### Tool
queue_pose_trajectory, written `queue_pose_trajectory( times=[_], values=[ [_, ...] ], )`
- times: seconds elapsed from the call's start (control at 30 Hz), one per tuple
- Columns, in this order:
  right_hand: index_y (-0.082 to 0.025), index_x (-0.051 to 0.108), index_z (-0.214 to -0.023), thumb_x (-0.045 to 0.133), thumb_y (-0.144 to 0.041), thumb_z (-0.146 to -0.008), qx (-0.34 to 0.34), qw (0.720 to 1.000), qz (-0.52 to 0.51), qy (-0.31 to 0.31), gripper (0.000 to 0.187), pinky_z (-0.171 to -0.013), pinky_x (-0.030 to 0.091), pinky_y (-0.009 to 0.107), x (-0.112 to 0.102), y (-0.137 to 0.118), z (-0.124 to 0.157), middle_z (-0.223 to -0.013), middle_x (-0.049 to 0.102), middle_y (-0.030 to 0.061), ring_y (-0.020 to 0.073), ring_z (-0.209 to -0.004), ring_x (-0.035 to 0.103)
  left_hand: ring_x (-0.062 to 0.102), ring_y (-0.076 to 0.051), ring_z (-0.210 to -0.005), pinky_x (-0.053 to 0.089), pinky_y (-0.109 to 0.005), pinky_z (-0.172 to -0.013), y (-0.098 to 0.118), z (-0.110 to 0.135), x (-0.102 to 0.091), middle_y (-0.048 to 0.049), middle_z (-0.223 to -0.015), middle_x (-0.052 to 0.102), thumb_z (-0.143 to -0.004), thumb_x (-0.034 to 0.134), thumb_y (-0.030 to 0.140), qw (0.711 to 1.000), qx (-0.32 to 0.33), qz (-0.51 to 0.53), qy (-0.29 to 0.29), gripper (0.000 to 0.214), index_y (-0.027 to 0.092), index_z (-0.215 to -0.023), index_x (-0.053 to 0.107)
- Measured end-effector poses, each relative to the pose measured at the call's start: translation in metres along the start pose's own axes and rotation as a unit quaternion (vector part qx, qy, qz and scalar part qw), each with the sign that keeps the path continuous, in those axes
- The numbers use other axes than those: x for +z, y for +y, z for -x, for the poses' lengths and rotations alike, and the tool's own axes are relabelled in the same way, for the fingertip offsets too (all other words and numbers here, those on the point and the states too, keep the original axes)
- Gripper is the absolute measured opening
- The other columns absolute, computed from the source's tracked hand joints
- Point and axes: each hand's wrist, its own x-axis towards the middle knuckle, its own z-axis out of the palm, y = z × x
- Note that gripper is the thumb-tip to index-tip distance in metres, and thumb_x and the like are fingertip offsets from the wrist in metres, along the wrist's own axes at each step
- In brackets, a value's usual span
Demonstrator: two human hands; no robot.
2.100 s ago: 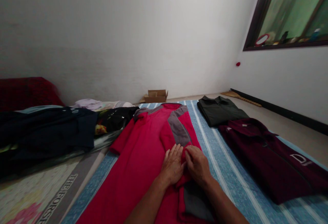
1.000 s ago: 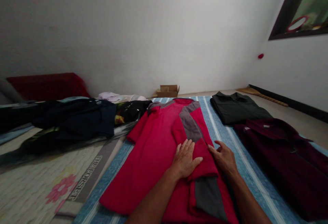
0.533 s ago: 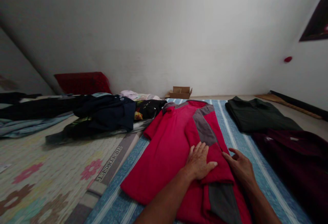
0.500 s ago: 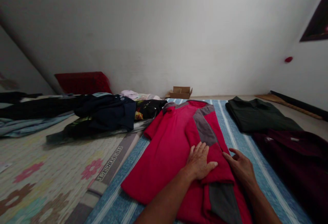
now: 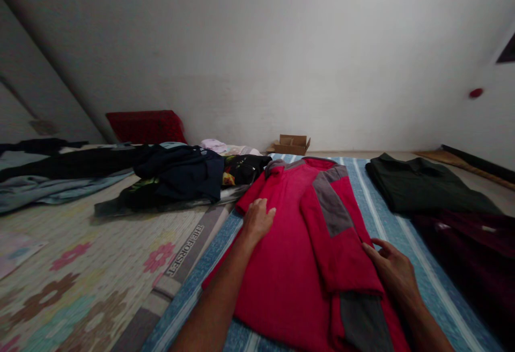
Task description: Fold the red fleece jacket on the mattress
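A red fleece jacket (image 5: 277, 250) with grey patches lies spread on a blue striped cloth. Its right-hand sleeve (image 5: 341, 255) is folded over onto the body and doubles back, so a grey part points toward me. My left hand (image 5: 258, 220) is over the jacket's left side, below the other sleeve, with thumb apart and fingers slightly bent; whether it touches the fabric is hard to see. At the right edge, beside the folded sleeve, my right hand (image 5: 394, 269) rests with its thumb against the fabric and its fingers apart.
Folded dark green clothing (image 5: 426, 185) and a maroon garment (image 5: 462, 250) lie on the right. Dark clothes (image 5: 177, 172) are heaped on the flowered bedspread (image 5: 132, 234) at left. By the wall are a small cardboard box (image 5: 292, 144) and a red box-like object (image 5: 147, 126).
My left hand has left the folded sleeve and moved left across the jacket. My right hand stays at the right edge. The view has turned slightly left.
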Motion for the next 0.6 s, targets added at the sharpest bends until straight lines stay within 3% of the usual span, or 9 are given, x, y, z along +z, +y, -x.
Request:
queue_pose_trajectory(
  times=[0.07,0.17,0.47,0.6],
  values=[
    [-0.017,0.065,-0.105,0.051,-0.071,-0.061,0.001,1.000,0.003,-0.001,0.071,-0.064,0.042,0.032,0.000,0.002,-0.001,-0.073,0.065,0.0033,0.0249,-0.074,0.062,0.055,-0.024,-0.111,0.039,-0.031,-0.095,-0.023,-0.011,-0.002,-0.0175,-0.117,0.060,-0.085,0.048,0.028,0.998,-0.062,-0.021,-0.004,0.036,0.008,-0.114,0.056],
    [-0.016,0.065,-0.105,0.051,-0.072,-0.061,0.003,1.000,0.002,-0.004,0.072,-0.064,0.043,0.033,0.000,0.003,-0.001,-0.075,0.066,0.0041,0.0254,-0.075,0.062,0.060,-0.023,-0.102,0.043,-0.027,-0.086,-0.041,-0.021,0.000,-0.0147,-0.108,0.065,-0.082,0.052,0.029,0.994,-0.098,-0.018,-0.040,0.035,0.009,-0.110,0.060],
    [-0.017,0.067,-0.101,0.054,-0.068,-0.062,-0.002,1.000,0.000,0.011,0.067,-0.064,0.044,0.034,-0.001,0.002,-0.001,-0.075,0.068,0.0057,0.0272,-0.075,0.063,0.063,-0.023,-0.090,0.044,-0.028,-0.075,-0.047,-0.042,0.013,-0.0122,-0.094,0.069,-0.080,0.052,0.032,0.991,-0.120,-0.030,-0.055,0.024,0.015,-0.084,0.068],
    [-0.016,0.067,-0.101,0.054,-0.069,-0.061,-0.004,1.000,0.001,0.010,0.068,-0.063,0.044,0.033,0.000,0.003,-0.002,-0.073,0.067,0.0054,0.0269,-0.074,0.063,0.063,-0.021,-0.088,0.043,-0.027,-0.073,-0.053,-0.047,0.013,-0.0111,-0.091,0.069,-0.082,0.048,0.028,0.991,-0.119,-0.035,-0.051,0.024,0.016,-0.082,0.068]
  ],
)
